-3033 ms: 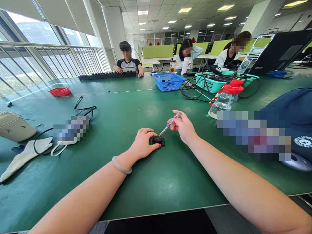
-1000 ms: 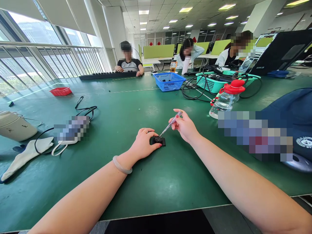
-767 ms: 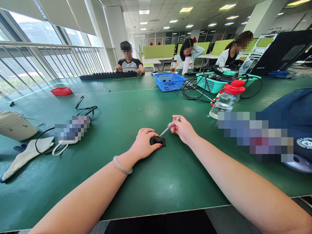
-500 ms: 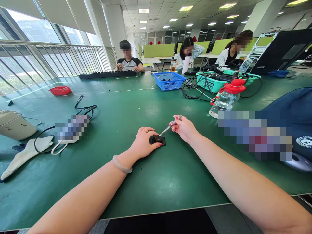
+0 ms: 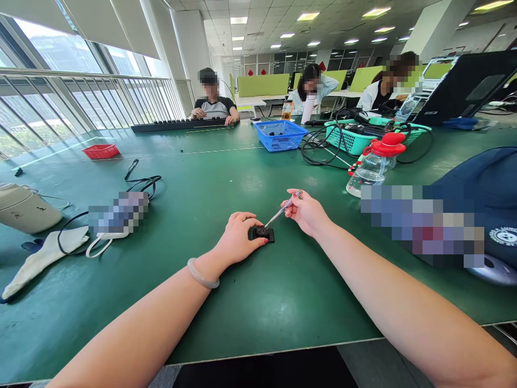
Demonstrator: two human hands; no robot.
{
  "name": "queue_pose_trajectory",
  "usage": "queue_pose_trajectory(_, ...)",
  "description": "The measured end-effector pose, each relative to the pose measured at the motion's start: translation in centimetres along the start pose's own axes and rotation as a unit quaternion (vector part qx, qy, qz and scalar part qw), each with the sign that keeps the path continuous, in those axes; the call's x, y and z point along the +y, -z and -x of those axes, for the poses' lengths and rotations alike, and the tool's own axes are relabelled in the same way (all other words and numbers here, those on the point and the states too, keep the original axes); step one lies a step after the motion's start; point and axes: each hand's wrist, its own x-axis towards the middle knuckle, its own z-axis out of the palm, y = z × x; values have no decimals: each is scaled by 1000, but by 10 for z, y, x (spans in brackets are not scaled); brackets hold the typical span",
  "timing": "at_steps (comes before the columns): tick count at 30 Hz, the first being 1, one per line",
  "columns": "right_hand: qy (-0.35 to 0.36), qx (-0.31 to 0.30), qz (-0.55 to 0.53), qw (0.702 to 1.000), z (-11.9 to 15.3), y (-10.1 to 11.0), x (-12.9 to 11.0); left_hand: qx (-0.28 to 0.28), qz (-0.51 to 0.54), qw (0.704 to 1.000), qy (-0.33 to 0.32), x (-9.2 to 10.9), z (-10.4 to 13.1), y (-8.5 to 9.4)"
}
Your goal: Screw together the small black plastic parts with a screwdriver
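Observation:
My left hand (image 5: 239, 237) rests on the green table (image 5: 278, 302), its thumb and fingers closed around a small black square part (image 5: 268, 235). The part lies on the tabletop; its top has fine details too small to make out. In my right hand (image 5: 306, 211) is a slim, shiny screwdriver (image 5: 278, 214), pinched between the fingers and slanting down to the left. Its tip meets the upper edge of the black part, beside my left fingertips.
Ahead are a blue basket (image 5: 279, 136), a teal basket (image 5: 350, 139) with cables, and a red tray (image 5: 100, 151). A red-capped bottle (image 5: 374, 171) and dark blue cap (image 5: 484, 183) stand right. Left lie a glove (image 5: 50, 253) and cable (image 5: 139, 183). Several people sit across.
Both hands, the screwdriver and the black part stay almost in place. The view has shifted very slightly. Across the table, one person's hand has moved a little.

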Motion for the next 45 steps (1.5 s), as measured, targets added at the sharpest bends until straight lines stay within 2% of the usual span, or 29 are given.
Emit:
queue_pose_trajectory(9, -15, -17, 5, 1000, 1, -3, 5, 1, 1, 1000, -8, 1, 1, 0)
queue_pose_trajectory(20, 52, -26, 9, 998, -1, 3, -1, 1, 6, 1000, -8, -2, 0, -2)
queue_pose_trajectory(28, 169, -92, 34, 981, 8, -1, -3, 7, 2, 1000, -8, -1, 0, -1)
queue_pose_trajectory(36, 273, -153, 133, 941, 19, -4, -9, -1, -1, 1000, -4, -1, -1, -1)
queue_pose_trajectory(39, 256, -144, 139, 946, 19, -5, -9, -6, -1, 1000, -3, 0, -1, 0)
queue_pose_trajectory(45, 153, -83, 96, 980, 5, 0, -4, -6, 0, 1000, -2, 0, 0, 0)
